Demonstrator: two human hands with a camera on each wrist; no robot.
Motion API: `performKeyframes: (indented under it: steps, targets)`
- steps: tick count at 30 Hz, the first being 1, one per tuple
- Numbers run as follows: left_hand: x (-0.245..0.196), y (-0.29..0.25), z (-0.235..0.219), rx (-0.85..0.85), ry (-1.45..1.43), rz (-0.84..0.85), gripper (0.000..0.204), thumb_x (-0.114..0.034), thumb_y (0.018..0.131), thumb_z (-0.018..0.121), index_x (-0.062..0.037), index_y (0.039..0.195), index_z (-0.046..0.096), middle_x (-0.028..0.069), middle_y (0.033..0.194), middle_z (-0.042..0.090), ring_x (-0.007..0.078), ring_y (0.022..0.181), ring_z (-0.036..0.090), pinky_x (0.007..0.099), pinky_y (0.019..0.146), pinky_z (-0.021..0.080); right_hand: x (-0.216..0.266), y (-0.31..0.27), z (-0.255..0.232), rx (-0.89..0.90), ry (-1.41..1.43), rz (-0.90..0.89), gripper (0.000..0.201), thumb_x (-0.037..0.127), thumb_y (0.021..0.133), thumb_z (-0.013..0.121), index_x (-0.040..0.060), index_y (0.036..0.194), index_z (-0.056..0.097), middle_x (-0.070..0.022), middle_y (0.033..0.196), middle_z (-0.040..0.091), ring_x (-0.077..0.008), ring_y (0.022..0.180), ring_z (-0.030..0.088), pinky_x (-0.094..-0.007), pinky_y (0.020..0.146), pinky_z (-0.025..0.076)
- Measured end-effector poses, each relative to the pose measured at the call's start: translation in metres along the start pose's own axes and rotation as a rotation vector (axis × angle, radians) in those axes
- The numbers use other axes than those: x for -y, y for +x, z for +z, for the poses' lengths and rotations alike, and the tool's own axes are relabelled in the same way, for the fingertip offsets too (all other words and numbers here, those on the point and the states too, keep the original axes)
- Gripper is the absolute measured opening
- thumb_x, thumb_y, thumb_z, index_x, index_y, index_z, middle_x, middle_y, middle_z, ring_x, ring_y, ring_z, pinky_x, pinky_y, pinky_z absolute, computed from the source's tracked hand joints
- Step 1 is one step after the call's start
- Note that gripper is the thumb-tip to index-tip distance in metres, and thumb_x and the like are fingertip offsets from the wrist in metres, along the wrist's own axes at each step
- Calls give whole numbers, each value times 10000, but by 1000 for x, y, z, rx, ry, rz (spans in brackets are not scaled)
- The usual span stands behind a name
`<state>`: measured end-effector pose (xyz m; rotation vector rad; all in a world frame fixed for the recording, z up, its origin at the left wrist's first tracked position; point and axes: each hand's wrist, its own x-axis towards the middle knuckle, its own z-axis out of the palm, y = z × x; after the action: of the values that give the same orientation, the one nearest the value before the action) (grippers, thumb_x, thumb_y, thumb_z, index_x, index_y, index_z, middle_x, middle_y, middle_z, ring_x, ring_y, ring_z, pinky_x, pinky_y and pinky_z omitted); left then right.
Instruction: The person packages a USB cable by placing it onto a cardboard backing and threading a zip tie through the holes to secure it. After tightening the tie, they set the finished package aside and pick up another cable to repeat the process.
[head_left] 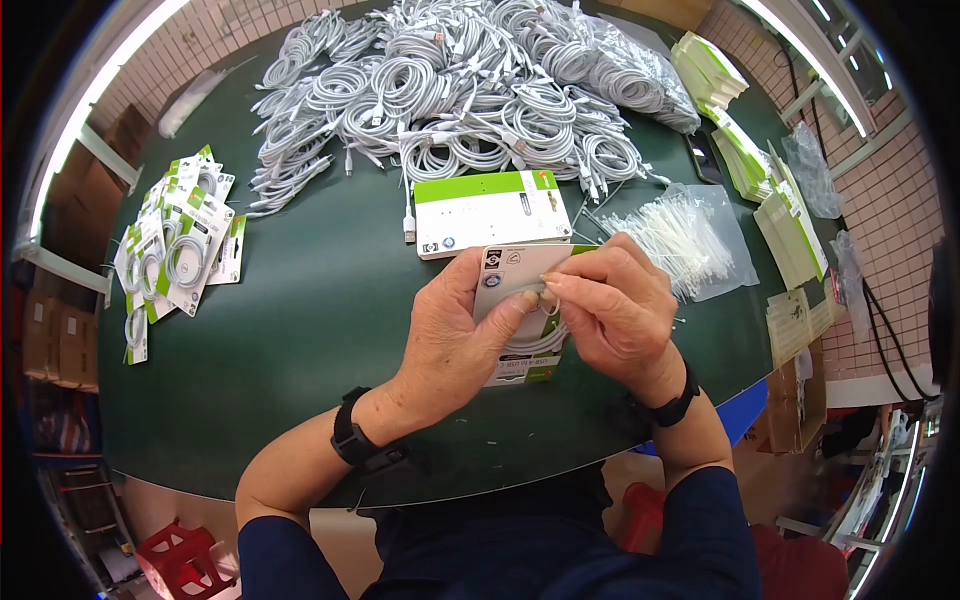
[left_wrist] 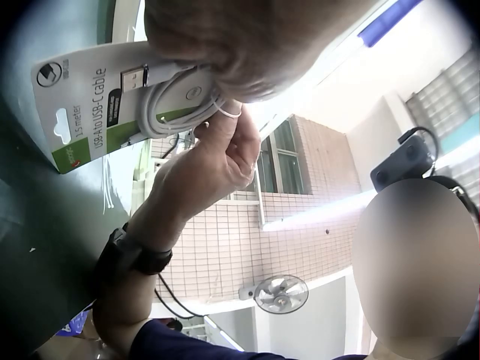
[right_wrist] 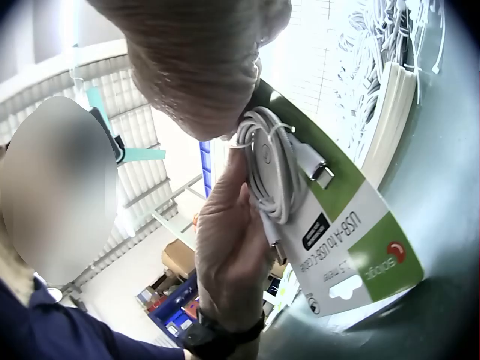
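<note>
My left hand (head_left: pixel 435 335) grips a white and green cable packaging card (head_left: pixel 512 262) by its side, thumb across its face. Against the card's other face lies a coiled white USB-A to USB-C cable (right_wrist: pixel 274 169), its plugs showing in both wrist views. A thin white cable tie (left_wrist: pixel 231 112) loops around the coil and through the card. With thumb and forefinger, my right hand (head_left: pixel 622 305) pinches at the tie, close beside the left thumb. The fingertips hide most of the tie in the head view.
Beyond the hands lies a stack of cards (head_left: pixel 490 212). A heap of coiled cables (head_left: pixel 430 90) covers the table's back. Loose cable ties (head_left: pixel 670 245) lie on a plastic bag at right, near more cards (head_left: pixel 795 240). Carded cables (head_left: pixel 180 240) are piled at left.
</note>
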<state>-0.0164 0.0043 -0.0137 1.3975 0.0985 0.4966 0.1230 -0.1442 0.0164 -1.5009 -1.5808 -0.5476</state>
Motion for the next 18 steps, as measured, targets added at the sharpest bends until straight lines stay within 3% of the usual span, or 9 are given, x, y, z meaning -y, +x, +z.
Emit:
performKeyframes:
  steps: [7,10,13,16,18]
  targets:
    - [1,1,-1,21,40,-39,331,-26,986,703,37,1297,606,128,1195,734,164,1066,709,330,919,596,-7,5,-10,141,78,72,337,-70,717,841,66,1017,769,-70,868,701,-229,713,659,-307,569,511]
    - [-5,5,-1,19,9,-47,343,-15,986,700,41,1309,598,124,1193,734,164,1067,710,330,927,594,-8,2,-7,-119,188,130,248,-66,815,814,50,1030,769,-71,882,709,-170,724,655,-276,612,519]
    - [-13,2,2,36,-58,-55,337,-6,984,701,39,1302,596,117,1182,735,158,1064,708,325,932,591,-5,5,-11,-417,464,622,86,37,968,737,6,1045,759,-71,929,723,-101,771,658,-248,682,530]
    - [-18,-4,9,73,-94,-60,298,-13,983,712,32,1260,614,113,1173,736,148,1063,705,312,920,585,-29,-2,-19,-112,854,975,193,149,1051,663,-25,1060,746,-54,946,729,-64,809,657,-232,734,537]
    - [-16,-7,8,106,-1,-52,277,-28,981,725,30,1232,623,111,1142,743,143,1033,709,305,893,585,-29,-5,-15,132,1090,1089,242,200,1058,661,-28,1063,740,-49,930,729,-69,810,662,-230,738,539]
